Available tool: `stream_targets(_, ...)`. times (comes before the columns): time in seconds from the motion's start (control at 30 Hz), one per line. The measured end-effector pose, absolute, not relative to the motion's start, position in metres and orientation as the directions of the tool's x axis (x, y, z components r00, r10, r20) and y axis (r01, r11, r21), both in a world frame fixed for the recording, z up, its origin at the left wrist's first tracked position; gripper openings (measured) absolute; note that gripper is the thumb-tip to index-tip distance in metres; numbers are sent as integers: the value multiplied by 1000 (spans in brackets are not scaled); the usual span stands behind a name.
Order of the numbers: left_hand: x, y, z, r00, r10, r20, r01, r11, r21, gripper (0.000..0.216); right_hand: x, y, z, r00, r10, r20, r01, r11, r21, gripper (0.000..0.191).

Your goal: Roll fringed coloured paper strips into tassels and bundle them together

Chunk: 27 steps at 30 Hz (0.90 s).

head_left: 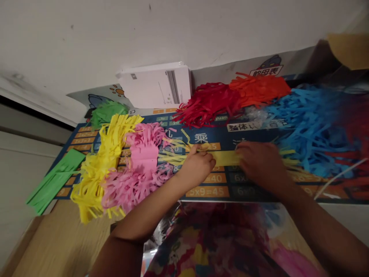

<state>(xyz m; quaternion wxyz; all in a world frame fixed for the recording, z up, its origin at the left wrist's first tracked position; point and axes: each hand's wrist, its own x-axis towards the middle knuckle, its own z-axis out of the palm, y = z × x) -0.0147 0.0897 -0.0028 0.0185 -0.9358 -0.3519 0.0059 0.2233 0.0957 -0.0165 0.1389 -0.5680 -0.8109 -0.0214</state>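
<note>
The blue sheet [216, 135] reads "乘" — below it, "5x9=45".

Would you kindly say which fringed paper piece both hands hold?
The pale yellow strip between the left hand and right hand; all others, including the yellow bundle, lie unheld.

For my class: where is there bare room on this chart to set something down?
Two patches of the printed chart show bare: one from the yellow strip to the near edge, between the forearms; another from that strip toward the red fringe. Left is crowded with yellow fringe and pink fringe; right, with blue fringe.
</note>
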Motion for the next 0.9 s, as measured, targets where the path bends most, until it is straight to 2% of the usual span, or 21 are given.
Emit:
stream_targets(0.07,-13,87,3,739,674,-11,673,-738,-44,14,220,89,-13,-599,777,194,774,624,-111,28)
stream_targets(0.1,-11,86,5,730,683,-7,682,-729,-47,15,218,88,-14,-692,708,142,695,706,-134,30)
stream_targets(0.17,-9,85,8,707,707,-4,706,-706,-59,24,216,91,-19,-743,665,74,646,742,-179,33)
stream_targets(0.23,-7,85,9,682,731,-13,729,-681,-67,27,217,98,-26,-706,704,73,678,703,-215,35)
stream_targets(0.4,-16,88,3,649,761,3,760,-649,-42,20,227,110,-36,-645,754,127,697,648,-308,30)
stream_targets(0.53,-32,91,-3,615,788,31,785,-616,72,19,236,116,-37,-627,769,121,677,615,-405,20)
stream_targets(0.73,-43,105,-6,457,889,-6,845,-432,314,19,241,133,-44,-510,860,13,692,419,-588,30)
stream_targets(0.8,-42,109,-8,398,917,-18,859,-366,358,22,237,137,-45,-473,881,-27,736,378,-562,28)
stream_targets(0.9,-35,111,-13,325,946,-1,900,-309,308,26,228,138,-43,-397,917,-34,824,340,-453,25)
